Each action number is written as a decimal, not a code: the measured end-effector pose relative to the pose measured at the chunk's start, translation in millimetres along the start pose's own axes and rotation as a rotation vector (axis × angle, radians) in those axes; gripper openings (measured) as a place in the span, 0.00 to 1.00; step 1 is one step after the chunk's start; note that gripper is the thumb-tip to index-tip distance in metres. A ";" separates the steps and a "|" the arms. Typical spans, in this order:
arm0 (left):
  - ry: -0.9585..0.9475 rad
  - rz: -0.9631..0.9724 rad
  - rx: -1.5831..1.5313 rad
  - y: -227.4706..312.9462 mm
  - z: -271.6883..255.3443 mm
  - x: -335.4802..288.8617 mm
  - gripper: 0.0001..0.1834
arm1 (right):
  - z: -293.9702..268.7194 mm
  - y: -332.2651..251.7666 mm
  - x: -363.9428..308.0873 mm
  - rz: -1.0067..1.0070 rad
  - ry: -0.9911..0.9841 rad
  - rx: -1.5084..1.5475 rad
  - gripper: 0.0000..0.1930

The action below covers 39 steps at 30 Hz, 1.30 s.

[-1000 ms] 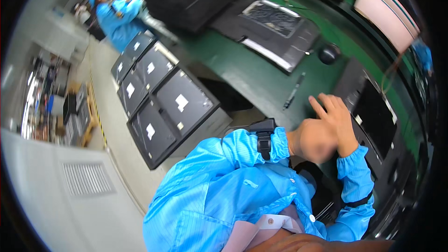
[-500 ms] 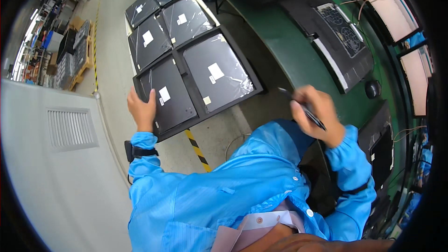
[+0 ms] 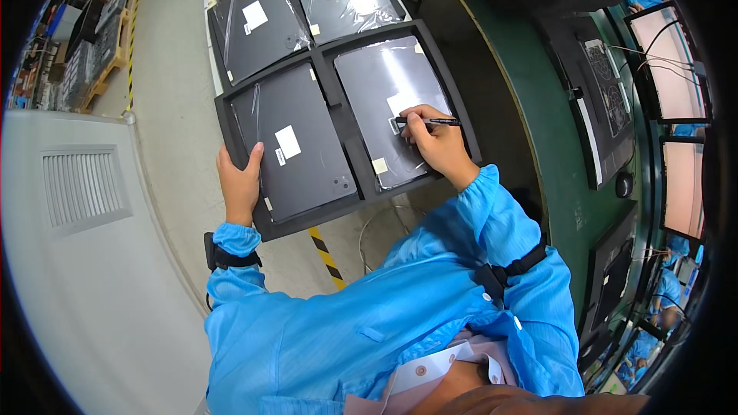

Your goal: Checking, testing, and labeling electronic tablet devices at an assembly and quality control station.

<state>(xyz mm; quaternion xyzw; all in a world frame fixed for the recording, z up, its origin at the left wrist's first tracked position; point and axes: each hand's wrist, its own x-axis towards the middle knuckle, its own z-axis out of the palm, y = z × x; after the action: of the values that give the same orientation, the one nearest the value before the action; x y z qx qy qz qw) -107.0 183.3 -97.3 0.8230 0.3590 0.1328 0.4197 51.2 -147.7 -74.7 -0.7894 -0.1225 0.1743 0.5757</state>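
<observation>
A black marker pen (image 3: 429,121) is pinched in my right hand (image 3: 442,152), its tip down at a small white label (image 3: 396,126) on the right-hand dark flat panel (image 3: 369,81). Clear shiny film covers this panel. Beside it lies the left-hand dark flat panel (image 3: 307,173), with a white label of its own. Both panels sit in separate recesses of a black foam tray (image 3: 350,146). At the tray's left edge is my left hand (image 3: 240,180), thumb on top and fingers around the outer side.
Beyond the tray lie several more film-covered dark panels (image 3: 250,38). A green workbench (image 3: 530,100) runs along the right, bearing a mouse (image 3: 624,184), dark equipment and screens. A grey vented cabinet (image 3: 77,261) stands at left; loaded pallets (image 3: 104,69) are farther back.
My right hand has swung left and forward with the pen, from beside the bench down onto the right-hand panel's label. My left hand stays at the tray's edge. The view has shifted.
</observation>
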 end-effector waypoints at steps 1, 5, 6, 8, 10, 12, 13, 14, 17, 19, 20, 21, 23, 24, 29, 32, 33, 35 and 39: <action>-0.005 -0.007 -0.003 -0.3 0.1 0.7 0.37 | 0.6 0.9 1.0 -0.027 -0.002 -0.010 0.13; 0.002 -0.013 -0.029 -1.5 -1.7 1.4 0.38 | -3.2 6.3 2.0 0.012 -0.062 0.091 0.13; 0.015 -0.008 -0.025 -2.0 -3.4 0.5 0.38 | 0.0 4.1 1.4 0.015 -0.069 0.091 0.13; 0.009 0.011 -0.018 -5.4 -2.9 0.4 0.39 | 10.0 -5.0 -1.3 -0.018 0.038 0.258 0.14; 0.031 0.056 -0.050 -31.5 2.2 5.8 0.40 | 38.1 -19.4 -8.5 -0.071 -0.091 0.176 0.13; 0.027 0.047 -0.020 -23.3 8.2 5.1 0.40 | 71.5 -31.7 -10.7 -0.218 -0.224 0.088 0.11; 0.032 0.060 -0.021 -18.5 8.4 3.9 0.40 | 88.0 -37.2 -8.5 -0.261 -0.241 0.041 0.10; 0.036 0.075 -0.026 -13.9 9.6 2.0 0.40 | 102.8 -42.5 -6.4 -0.305 -0.255 -0.010 0.09; 0.024 0.024 -0.037 -1.1 6.7 -3.3 0.40 | 133.1 -53.6 -3.7 -0.274 -0.307 0.039 0.09; 0.023 0.028 -0.032 -3.3 5.9 -3.7 0.41 | 145.8 -50.7 -2.3 -0.298 -0.304 0.025 0.09; 0.031 0.018 -0.029 -4.0 5.0 -4.2 0.41 | 148.1 -49.9 -1.3 -0.298 -0.316 0.028 0.09; 0.035 0.008 -0.025 -3.8 4.5 -4.7 0.41 | 147.9 -48.2 0.8 -0.328 -0.331 -0.060 0.10; 0.042 -0.006 -0.020 -4.2 3.4 -3.4 0.41 | 150.2 -45.8 2.3 -0.325 -0.352 -0.164 0.11; 0.036 0.004 -0.023 -4.3 3.3 -2.9 0.42 | 151.3 -45.8 2.9 -0.325 -0.358 -0.163 0.11; 0.022 -0.004 -0.033 -8.9 2.9 -1.5 0.43 | 151.2 -47.9 6.3 -0.416 -0.362 -0.228 0.12; 0.038 0.006 -0.018 -4.3 2.4 -1.2 0.42 | 135.5 -49.3 0.0 -0.196 -0.326 0.199 0.13; 0.035 -0.019 -0.033 -2.7 1.2 -2.7 0.41 | 118.7 -54.5 -3.5 -0.225 -0.298 0.178 0.15; 0.021 -0.021 -0.049 2.6 1.0 -7.1 0.39 | 77.6 -36.1 -6.0 -0.495 -0.046 -0.037 0.15; 0.164 0.075 0.084 -15.5 5.6 -3.0 0.30 | -19.1 -23.0 -28.5 -0.541 0.425 -0.837 0.25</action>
<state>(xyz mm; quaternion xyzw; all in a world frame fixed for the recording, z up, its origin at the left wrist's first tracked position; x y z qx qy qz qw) -113.6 183.9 -112.6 0.8392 0.3663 0.2002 0.3486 33.4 -168.4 -43.7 -0.9094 -0.2614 -0.2074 0.2482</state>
